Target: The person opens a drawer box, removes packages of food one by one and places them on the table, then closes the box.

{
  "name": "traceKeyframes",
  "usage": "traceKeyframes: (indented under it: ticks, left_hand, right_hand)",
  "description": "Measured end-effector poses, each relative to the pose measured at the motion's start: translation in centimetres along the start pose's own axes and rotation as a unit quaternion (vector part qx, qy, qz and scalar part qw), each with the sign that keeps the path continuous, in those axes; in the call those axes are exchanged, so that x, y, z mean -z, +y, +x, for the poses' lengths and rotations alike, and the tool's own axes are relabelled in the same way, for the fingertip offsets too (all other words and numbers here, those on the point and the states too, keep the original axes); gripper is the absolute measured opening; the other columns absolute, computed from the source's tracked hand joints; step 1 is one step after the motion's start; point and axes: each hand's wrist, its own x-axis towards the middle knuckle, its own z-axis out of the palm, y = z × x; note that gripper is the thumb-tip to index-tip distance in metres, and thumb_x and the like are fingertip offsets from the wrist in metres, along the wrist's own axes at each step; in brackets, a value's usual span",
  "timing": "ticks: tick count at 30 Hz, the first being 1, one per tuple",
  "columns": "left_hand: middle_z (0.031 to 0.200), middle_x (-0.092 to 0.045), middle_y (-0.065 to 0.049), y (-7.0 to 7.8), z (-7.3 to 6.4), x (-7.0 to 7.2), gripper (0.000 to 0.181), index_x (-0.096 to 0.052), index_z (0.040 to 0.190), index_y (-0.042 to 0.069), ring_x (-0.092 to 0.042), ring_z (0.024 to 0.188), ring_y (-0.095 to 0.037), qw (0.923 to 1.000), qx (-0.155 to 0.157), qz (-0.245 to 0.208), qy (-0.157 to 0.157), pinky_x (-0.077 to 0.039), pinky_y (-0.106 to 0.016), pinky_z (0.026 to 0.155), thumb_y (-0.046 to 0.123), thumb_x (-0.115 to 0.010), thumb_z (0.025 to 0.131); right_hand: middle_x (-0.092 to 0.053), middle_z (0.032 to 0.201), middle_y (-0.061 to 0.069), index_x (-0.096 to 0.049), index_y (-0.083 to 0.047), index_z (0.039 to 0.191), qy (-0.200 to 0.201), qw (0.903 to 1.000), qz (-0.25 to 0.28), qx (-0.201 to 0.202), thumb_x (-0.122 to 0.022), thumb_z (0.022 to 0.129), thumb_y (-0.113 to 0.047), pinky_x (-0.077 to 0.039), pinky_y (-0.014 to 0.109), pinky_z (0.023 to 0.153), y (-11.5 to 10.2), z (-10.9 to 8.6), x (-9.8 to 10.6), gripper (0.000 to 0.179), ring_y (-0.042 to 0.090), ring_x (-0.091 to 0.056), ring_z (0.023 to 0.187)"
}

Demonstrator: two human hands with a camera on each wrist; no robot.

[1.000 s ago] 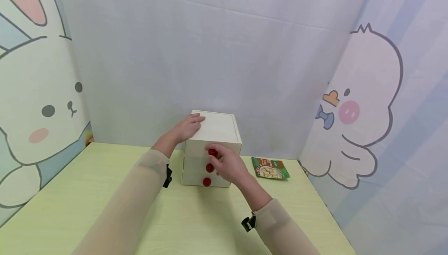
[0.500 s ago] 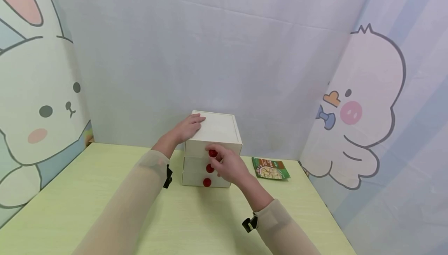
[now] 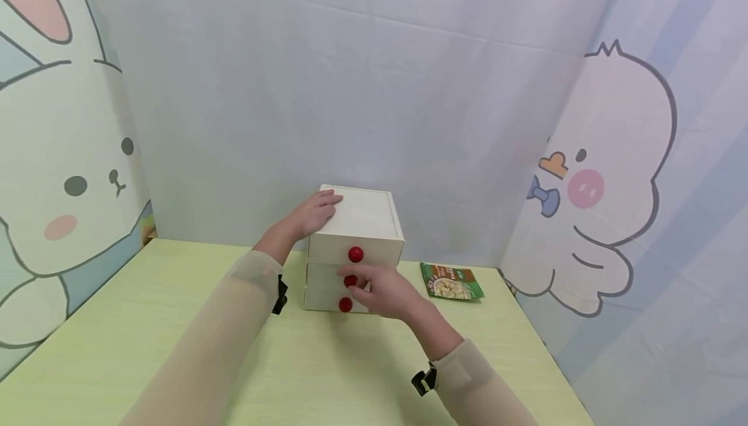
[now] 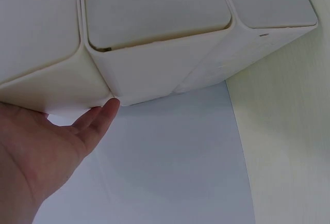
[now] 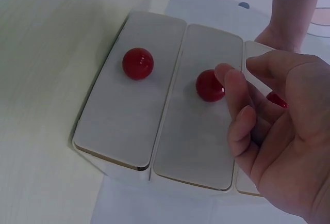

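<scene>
A white three-drawer box [image 3: 365,213] stands at the back of the table, its drawer fronts flush and each fitted with a round red knob. My left hand [image 3: 314,213] rests on the left side of the box's top; in the left wrist view its fingers [image 4: 105,118] reach along the top edge. My right hand [image 3: 386,288] is at the middle drawer, thumb and forefinger on either side of the middle knob [image 5: 210,85]. In the right wrist view the fingertips overlap that knob, with no grip on it. The top knob [image 3: 356,254] and bottom knob [image 3: 345,304] show uncovered.
A green and brown snack packet [image 3: 451,282] lies on the table to the right of the box. The pale yellow-green table [image 3: 315,374] runs back to a grey-white curtain [image 3: 327,88]. Side curtains carry cartoon figures.
My right hand has let go of the top knob and moved down to the middle one. The left hand keeps its place on the box, and the drawers have not moved.
</scene>
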Motion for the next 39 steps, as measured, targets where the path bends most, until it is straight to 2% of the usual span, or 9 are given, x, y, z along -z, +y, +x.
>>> traceKeyframes:
  ticks: [6,12,16,19,26,34,39]
  left_hand:
    - [0.185,-0.017,-0.015,0.2,0.0,0.0,0.059,-0.039,0.171,0.009,-0.008,0.172,-0.042,1.0,0.001,-0.002,0.002,-0.012,-0.063,0.139,0.028,-0.028,0.117]
    - [0.185,-0.017,-0.013,0.4,-0.2,0.0,0.058,-0.04,0.171,0.01,-0.01,0.172,-0.041,1.0,0.004,-0.006,0.003,-0.013,-0.062,0.139,0.028,-0.029,0.116]
    - [0.185,-0.017,-0.014,0.5,-0.2,0.0,0.058,-0.039,0.171,0.01,-0.009,0.172,-0.041,1.0,0.003,-0.003,0.003,-0.013,-0.062,0.139,0.028,-0.029,0.117]
    - [0.185,-0.016,-0.015,0.6,-0.2,0.0,0.059,-0.038,0.171,0.009,-0.008,0.172,-0.042,1.0,0.003,0.001,0.001,-0.012,-0.062,0.139,0.028,-0.028,0.117]
    - [0.185,-0.016,-0.015,0.7,-0.4,0.1,0.058,-0.038,0.171,0.009,-0.008,0.172,-0.042,1.0,0.004,-0.006,0.0,-0.012,-0.062,0.139,0.027,-0.028,0.117]
    - [0.185,-0.017,-0.015,1.1,-0.5,0.1,0.058,-0.039,0.171,0.008,-0.009,0.172,-0.042,1.0,0.002,-0.008,0.002,-0.012,-0.061,0.139,0.027,-0.029,0.117]
    - [0.185,-0.018,-0.016,1.0,-0.3,-0.1,0.058,-0.039,0.171,0.008,-0.01,0.172,-0.042,1.0,0.001,-0.006,0.005,-0.013,-0.061,0.139,0.027,-0.029,0.117]
  right_hand:
    - [-0.077,0.105,0.004,-0.073,-0.017,0.141,-0.006,0.9999,-0.013,-0.002,-0.066,0.107,-0.014,-0.056,0.023,0.06,1.0,0.1,-0.8,0.035,0.005,-0.063,0.062]
    - [-0.075,0.114,0.005,-0.07,-0.015,0.142,-0.014,0.9991,0.032,-0.023,-0.065,0.107,-0.012,-0.06,0.024,0.059,1.9,0.6,-1.7,0.036,0.007,-0.066,0.074]
    - [-0.074,0.117,0.005,-0.07,-0.017,0.141,-0.012,0.9977,0.054,-0.04,-0.064,0.107,-0.011,-0.061,0.026,0.059,2.1,0.8,-2.2,0.035,0.009,-0.068,0.076]
    - [-0.074,0.116,0.006,-0.07,-0.018,0.139,-0.005,0.9968,0.063,-0.048,-0.064,0.106,-0.01,-0.061,0.027,0.059,2.2,0.9,-2.5,0.034,0.011,-0.069,0.074]
    - [-0.075,0.117,0.006,-0.072,-0.019,0.136,0.012,0.9945,0.085,-0.06,-0.064,0.107,-0.012,-0.061,0.028,0.06,2.0,0.9,-2.9,0.031,0.014,-0.069,0.085]
    - [-0.076,0.101,0.003,-0.072,-0.019,0.134,0.033,0.9975,0.05,-0.039,-0.066,0.109,-0.018,-0.059,0.025,0.058,2.4,0.6,-3.3,0.025,0.007,-0.068,0.073]
    - [-0.076,0.097,0.003,-0.072,-0.016,0.133,0.037,0.9983,0.033,-0.03,-0.066,0.109,-0.017,-0.057,0.025,0.058,2.2,0.5,-3.3,0.025,0.007,-0.068,0.07]
